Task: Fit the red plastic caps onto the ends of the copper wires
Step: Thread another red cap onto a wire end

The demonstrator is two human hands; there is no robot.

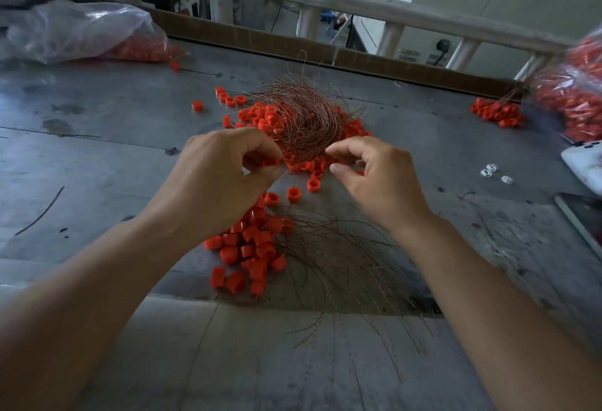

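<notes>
A tangle of thin copper wires (303, 114) lies on a heap of loose red plastic caps (260, 117) at the table's middle. My left hand (221, 176) pinches a red cap (272, 162) between thumb and fingers at the near edge of that tangle. Just to the right hovers my right hand (374, 176), fingers curled and apart; I cannot tell whether a wire is between them. Nearer to me lies a second pile of red caps (250, 247) with copper wires (342, 264) fanning out toward the table's front edge.
A grey worn table (114, 149) carries it all. A clear bag of red caps (81, 32) sits at the far left, another bag (573, 94) at the far right beside a small cap pile (498, 112). A white device (583, 163) and a dark slab (583, 215) lie at the right edge.
</notes>
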